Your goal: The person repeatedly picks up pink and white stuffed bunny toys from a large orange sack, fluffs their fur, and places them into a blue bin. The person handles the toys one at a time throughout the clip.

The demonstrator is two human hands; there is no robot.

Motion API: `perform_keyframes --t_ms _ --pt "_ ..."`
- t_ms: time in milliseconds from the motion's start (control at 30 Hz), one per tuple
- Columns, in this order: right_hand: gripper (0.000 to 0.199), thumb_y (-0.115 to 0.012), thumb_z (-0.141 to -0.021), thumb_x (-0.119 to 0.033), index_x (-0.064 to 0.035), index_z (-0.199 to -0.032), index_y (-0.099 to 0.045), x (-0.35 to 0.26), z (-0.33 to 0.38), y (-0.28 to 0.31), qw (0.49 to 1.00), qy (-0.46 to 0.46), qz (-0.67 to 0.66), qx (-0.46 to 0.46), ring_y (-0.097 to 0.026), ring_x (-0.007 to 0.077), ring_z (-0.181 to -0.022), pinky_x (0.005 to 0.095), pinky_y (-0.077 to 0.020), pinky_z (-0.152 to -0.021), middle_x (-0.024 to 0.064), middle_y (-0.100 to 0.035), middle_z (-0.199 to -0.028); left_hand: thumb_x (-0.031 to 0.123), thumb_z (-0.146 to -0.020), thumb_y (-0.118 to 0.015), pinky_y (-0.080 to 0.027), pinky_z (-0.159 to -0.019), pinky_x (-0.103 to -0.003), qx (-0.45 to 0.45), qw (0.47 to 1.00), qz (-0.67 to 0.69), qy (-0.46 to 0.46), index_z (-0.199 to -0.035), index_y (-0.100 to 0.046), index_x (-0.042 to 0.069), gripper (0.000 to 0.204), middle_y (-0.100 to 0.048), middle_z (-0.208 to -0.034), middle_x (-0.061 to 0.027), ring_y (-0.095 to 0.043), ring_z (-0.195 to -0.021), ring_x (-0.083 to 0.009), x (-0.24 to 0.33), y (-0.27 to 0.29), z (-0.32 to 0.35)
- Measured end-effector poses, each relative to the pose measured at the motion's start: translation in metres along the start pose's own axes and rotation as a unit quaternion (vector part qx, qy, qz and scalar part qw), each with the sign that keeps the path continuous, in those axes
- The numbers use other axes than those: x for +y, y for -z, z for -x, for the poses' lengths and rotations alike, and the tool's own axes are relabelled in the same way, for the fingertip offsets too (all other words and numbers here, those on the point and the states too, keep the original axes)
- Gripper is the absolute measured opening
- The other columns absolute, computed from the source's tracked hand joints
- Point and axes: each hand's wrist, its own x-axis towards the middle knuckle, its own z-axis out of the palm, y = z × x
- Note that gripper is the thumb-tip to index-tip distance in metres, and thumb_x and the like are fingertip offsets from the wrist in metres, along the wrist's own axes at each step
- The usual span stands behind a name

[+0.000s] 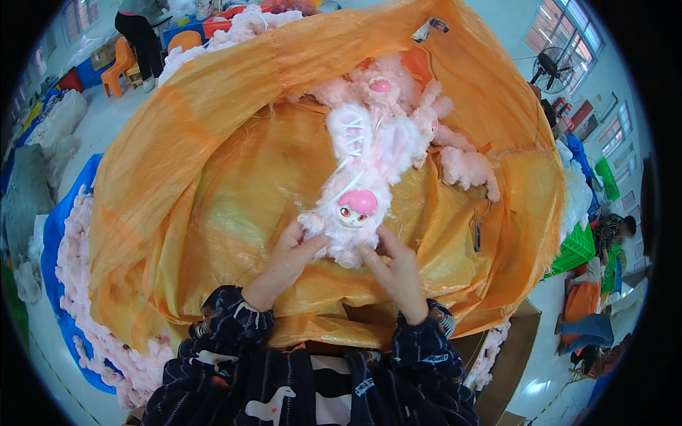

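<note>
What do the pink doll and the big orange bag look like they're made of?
Pink doll: fluffy plush fur, matte and tufted; its face looks like smooth, glossy plastic, though that's a guess. Orange bag: thin woven plastic sacking, likely; it is slightly shiny, crinkled and lets light through.

Pink fluffy plush toy (352,209), face up with pink forehead and red eyes, lies inside the orange sack (213,177), near its front edge.

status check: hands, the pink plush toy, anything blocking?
Left hand and right hand both grip pink plush toy. Toy lies over open orange sack, more pink plush beyond. Nothing blocking.
</note>
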Motion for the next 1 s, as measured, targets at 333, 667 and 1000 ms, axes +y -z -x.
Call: perform_keyframes --t_ms 333,667,1000 --pt "0.021 -0.054 -0.082 -0.01 0.0042 -0.097 -0.054 0.007 0.004 -0.006 0.99 0.125 0.043 0.04 -0.053 0.0248 -0.06 0.0311 -0.0413 -0.053 0.0159 -0.052 -0.069 -0.002 -0.077 -0.056 -0.047 -0.08 -0.03 -0.086 0.993 0.027 0.081 -0.12 -0.039 0.002 0.047 -0.053 -0.106 -0.0092 -0.054 -0.096 -0.0181 0.008 0.0 0.001" --pt "0.023 -0.05 -0.085 -0.012 -0.0017 -0.104 -0.055 0.016 0.015 -0.01 0.964 -0.034 -0.241 0.104 -0.053 0.0123 -0.054 0.0213 -0.045 -0.054 0.0085 -0.06 -0.072 0.001 -0.076 -0.059 -0.047 -0.076 -0.028 -0.023 0.998 -0.009 0.051 -0.109 -0.049 -0.001 0.035 -0.057 -0.1 -0.006 -0.056 -0.089 -0.0149 -0.005 -0.012 0.0" --pt "0.027 -0.051 -0.073 -0.009 -0.0073 -0.1 -0.046 0.023 0.017 0.002 0.905 0.314 0.289 -0.008 -0.056 0.0201 -0.068 0.0285 -0.0468 -0.051 0.0085 -0.048 -0.081 0.006 -0.079 -0.053 -0.045 -0.081 -0.032 0.041 0.998 -0.014 0.044 -0.113 -0.044 0.0 0.036 -0.054 -0.106 -0.0097 -0.055 -0.095 -0.0207 -0.002 -0.004 0.005"
